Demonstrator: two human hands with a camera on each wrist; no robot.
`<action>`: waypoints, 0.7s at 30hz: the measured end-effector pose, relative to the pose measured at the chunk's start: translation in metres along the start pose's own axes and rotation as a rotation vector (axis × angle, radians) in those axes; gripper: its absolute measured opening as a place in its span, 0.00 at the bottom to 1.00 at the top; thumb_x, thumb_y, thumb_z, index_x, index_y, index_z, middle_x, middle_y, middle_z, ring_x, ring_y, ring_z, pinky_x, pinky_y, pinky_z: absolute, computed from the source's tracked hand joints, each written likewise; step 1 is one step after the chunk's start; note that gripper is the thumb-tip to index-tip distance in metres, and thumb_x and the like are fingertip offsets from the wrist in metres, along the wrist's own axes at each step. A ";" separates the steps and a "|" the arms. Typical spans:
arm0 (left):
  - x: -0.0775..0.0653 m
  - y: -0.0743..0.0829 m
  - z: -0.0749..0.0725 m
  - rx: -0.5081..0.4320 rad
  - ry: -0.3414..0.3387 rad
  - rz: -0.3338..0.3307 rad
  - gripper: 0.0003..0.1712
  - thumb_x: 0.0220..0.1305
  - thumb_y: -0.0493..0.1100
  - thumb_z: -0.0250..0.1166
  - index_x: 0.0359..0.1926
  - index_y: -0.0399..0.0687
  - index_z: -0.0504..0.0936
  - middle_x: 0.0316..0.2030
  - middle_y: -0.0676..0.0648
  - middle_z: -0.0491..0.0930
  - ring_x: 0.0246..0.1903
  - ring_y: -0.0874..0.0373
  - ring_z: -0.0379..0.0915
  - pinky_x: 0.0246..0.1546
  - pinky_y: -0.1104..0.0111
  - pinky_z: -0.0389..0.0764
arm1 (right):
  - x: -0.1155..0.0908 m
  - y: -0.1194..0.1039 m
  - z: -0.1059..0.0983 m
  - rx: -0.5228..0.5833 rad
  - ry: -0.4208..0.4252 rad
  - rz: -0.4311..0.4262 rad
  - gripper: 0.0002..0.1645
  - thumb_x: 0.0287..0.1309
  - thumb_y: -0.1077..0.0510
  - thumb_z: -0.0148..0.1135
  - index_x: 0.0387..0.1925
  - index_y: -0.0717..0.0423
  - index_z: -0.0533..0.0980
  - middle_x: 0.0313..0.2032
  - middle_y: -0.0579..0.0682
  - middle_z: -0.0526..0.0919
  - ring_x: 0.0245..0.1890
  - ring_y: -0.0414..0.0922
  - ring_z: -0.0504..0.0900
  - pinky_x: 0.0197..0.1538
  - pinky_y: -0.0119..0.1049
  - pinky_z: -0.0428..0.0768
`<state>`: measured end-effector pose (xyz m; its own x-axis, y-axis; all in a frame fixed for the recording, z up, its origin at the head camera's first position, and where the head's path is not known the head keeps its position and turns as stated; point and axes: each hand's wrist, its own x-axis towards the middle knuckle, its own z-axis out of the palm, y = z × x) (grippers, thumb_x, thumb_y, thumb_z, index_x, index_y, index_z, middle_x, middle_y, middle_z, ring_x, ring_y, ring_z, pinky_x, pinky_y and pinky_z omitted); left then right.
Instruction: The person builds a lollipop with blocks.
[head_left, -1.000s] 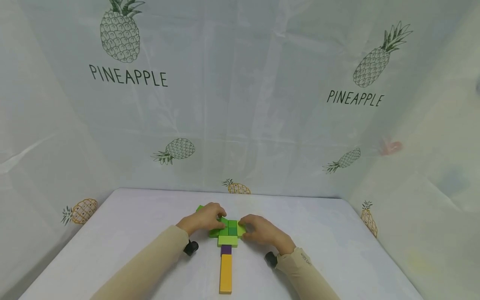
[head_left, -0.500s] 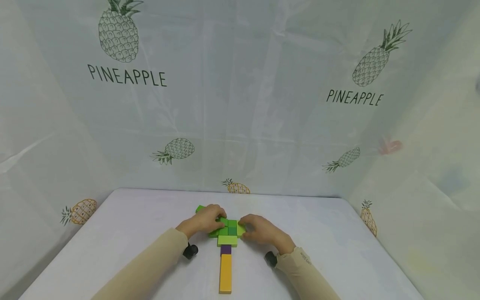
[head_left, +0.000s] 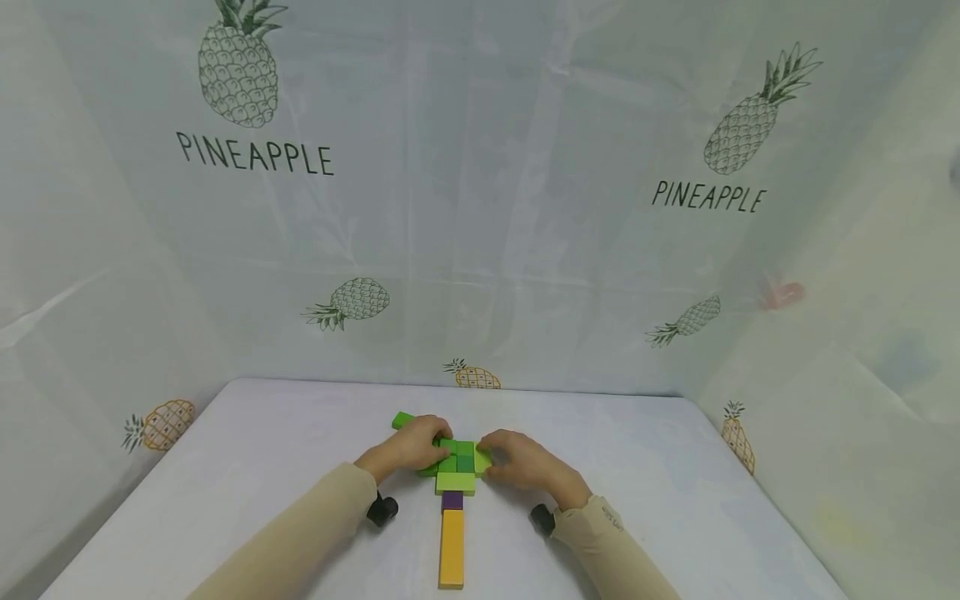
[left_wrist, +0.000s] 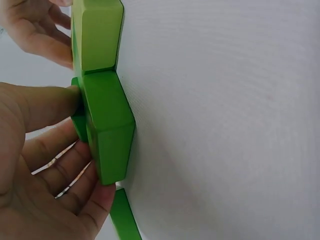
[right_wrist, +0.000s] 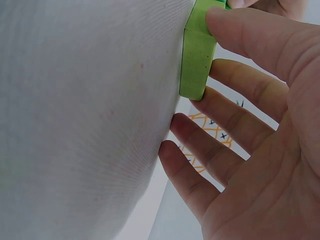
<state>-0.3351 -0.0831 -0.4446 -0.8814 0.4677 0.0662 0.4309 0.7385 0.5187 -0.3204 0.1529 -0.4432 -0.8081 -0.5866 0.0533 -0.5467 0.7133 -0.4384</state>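
Note:
In the head view, several green blocks (head_left: 466,450) form a cluster in the middle of the table. My left hand (head_left: 414,442) is at its left side. The left wrist view shows that thumb and fingers pinching a small green block (left_wrist: 79,120) beside a larger angled green block (left_wrist: 110,122), which the fingertips touch. My right hand (head_left: 527,462) is at the cluster's right side, its thumb and fingers holding a light green block (right_wrist: 197,60). Its other fingers spread over the table. The left hand partly covers the cluster's left side.
A light green bar (head_left: 455,482) borders the cluster in front. A purple block (head_left: 452,500) and a long orange block (head_left: 452,550) continue in line toward me. Another green block (head_left: 402,420) lies behind the left hand. A pineapple-print curtain (head_left: 480,208) stands behind the table.
My left hand has shifted slightly toward me, and more of the green block behind it shows. The small green block in its grasp sits slightly lower. The right hand has stayed in place.

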 end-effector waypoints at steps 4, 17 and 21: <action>-0.001 -0.001 -0.001 -0.005 -0.007 0.010 0.14 0.60 0.42 0.67 0.45 0.42 0.82 0.40 0.48 0.80 0.43 0.54 0.74 0.50 0.57 0.75 | 0.001 0.000 0.001 -0.002 -0.001 0.001 0.25 0.55 0.55 0.67 0.55 0.54 0.76 0.55 0.47 0.78 0.58 0.47 0.73 0.62 0.46 0.70; -0.010 -0.008 -0.003 0.003 -0.030 0.065 0.23 0.62 0.46 0.65 0.56 0.41 0.77 0.52 0.45 0.77 0.55 0.49 0.71 0.59 0.54 0.70 | 0.002 0.003 0.003 -0.014 0.000 0.019 0.25 0.55 0.54 0.68 0.55 0.52 0.77 0.55 0.46 0.78 0.59 0.47 0.72 0.62 0.47 0.69; -0.017 -0.011 -0.008 0.021 -0.018 0.042 0.25 0.60 0.49 0.67 0.56 0.44 0.77 0.53 0.46 0.75 0.57 0.49 0.69 0.59 0.54 0.69 | 0.001 0.002 0.003 -0.004 0.001 0.018 0.25 0.55 0.54 0.67 0.55 0.53 0.76 0.55 0.47 0.77 0.59 0.47 0.72 0.63 0.47 0.68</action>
<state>-0.3266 -0.1027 -0.4448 -0.8590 0.5070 0.0718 0.4714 0.7281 0.4977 -0.3217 0.1523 -0.4465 -0.8179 -0.5735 0.0460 -0.5331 0.7253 -0.4355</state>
